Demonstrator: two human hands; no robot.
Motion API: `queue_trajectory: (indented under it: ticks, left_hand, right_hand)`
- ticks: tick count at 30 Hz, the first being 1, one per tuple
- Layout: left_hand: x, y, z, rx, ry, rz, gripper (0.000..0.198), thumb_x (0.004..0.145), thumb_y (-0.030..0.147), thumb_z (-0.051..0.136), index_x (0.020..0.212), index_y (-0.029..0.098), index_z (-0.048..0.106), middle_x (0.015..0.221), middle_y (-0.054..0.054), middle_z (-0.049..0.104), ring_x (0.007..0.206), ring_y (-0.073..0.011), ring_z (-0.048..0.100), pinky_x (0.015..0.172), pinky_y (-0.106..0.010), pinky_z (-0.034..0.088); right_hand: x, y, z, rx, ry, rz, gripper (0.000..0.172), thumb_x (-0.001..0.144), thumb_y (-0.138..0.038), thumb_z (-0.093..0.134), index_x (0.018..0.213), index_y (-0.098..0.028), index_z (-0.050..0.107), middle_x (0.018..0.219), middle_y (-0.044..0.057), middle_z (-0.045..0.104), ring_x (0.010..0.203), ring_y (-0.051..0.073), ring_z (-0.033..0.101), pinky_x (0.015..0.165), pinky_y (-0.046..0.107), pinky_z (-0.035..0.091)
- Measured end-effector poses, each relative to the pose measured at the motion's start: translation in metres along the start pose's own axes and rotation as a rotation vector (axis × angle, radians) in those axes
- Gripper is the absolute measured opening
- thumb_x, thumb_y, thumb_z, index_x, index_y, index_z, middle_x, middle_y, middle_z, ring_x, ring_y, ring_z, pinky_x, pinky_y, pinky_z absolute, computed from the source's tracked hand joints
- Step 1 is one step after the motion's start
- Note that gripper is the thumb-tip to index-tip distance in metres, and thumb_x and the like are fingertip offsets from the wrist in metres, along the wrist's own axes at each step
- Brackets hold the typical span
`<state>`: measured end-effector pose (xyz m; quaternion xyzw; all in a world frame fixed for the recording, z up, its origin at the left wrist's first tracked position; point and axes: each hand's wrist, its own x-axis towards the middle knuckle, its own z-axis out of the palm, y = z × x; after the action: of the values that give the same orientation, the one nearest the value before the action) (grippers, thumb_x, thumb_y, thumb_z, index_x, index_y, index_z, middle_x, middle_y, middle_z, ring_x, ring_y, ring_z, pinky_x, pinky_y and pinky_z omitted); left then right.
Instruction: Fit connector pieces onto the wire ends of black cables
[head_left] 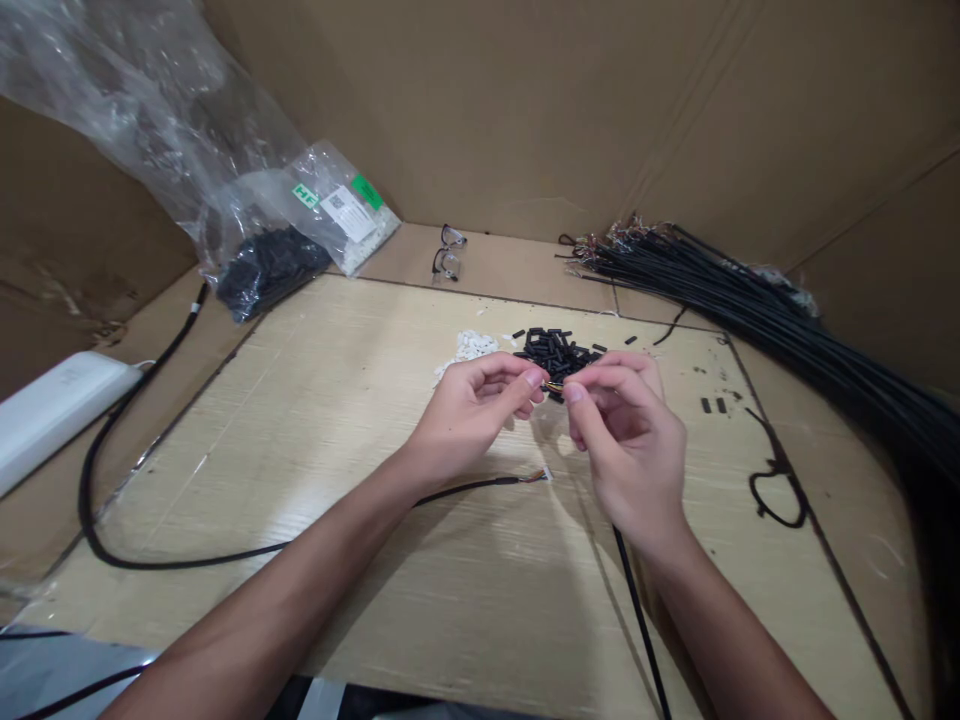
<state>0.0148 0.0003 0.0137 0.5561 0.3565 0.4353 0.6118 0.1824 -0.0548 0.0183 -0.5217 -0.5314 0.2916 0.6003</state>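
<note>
Over the middle of the board, my left hand pinches the thin coloured wires at a cable's end between thumb and forefinger. My right hand is closed on the same cable end from the other side; its black cable hangs down below that hand. Just behind the fingertips lies a heap of short black tubes, and beside it a small pile of white connectors. Below the hands, another black cable rests on the board, with coloured wires ending in a white connector.
A bundle of black cables lies along the right side. Clear bags of black and white parts stand at the back left, near a white box-like device. Eyeglasses sit by the cardboard wall. A black loop lies right.
</note>
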Motion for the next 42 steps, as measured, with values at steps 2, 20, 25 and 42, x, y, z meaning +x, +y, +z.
queue_trajectory:
  ticks: [2,20,25,42]
  left_hand:
    - [0.0007,0.0001,-0.0003,-0.006,-0.019,-0.002,0.032,0.098,0.050,0.082,0.093,0.019,0.079,0.086,-0.005,0.077,0.075,-0.0149,0.069,0.073,-0.029,0.060]
    - [0.0003,0.0027,-0.0009,-0.225,-0.165,-0.151,0.040,0.093,0.054,0.086,0.081,0.019,0.072,0.074,0.000,0.062,0.067,-0.0126,0.055,0.066,-0.028,0.046]
    - [-0.0005,0.0052,0.0001,-0.241,-0.153,-0.183,0.038,0.096,0.049,0.083,0.081,0.016,0.070,0.072,0.002,0.060,0.066,-0.0105,0.053,0.066,-0.026,0.042]
    - [-0.0017,0.0085,-0.0035,-0.172,-0.193,-0.091,0.037,0.103,0.048,0.075,0.083,0.018,0.067,0.073,0.003,0.056,0.068,-0.0121,0.050,0.070,-0.028,0.040]
  right_hand:
    - [-0.0001,-0.0001,-0.0003,-0.009,0.001,-0.008,0.014,0.102,-0.036,0.080,0.099,-0.023,0.077,0.118,0.005,0.057,0.069,0.009,0.060,0.058,0.028,0.055]
    - [0.0007,-0.0026,-0.0029,-0.138,-0.007,-0.188,0.008,0.102,-0.018,0.076,0.101,-0.026,0.078,0.117,0.008,0.056,0.111,0.024,0.063,0.085,0.040,0.061]
    - [-0.0006,-0.0007,-0.0022,-0.186,0.021,-0.278,0.010,0.101,-0.017,0.076,0.103,-0.026,0.078,0.115,0.007,0.058,0.105,0.024,0.065,0.082,0.040,0.061]
    - [-0.0024,-0.0061,-0.0022,-0.408,0.046,-0.601,0.024,0.101,-0.004,0.072,0.111,-0.025,0.074,0.113,0.006,0.053,0.097,0.021,0.065,0.075,0.039,0.059]
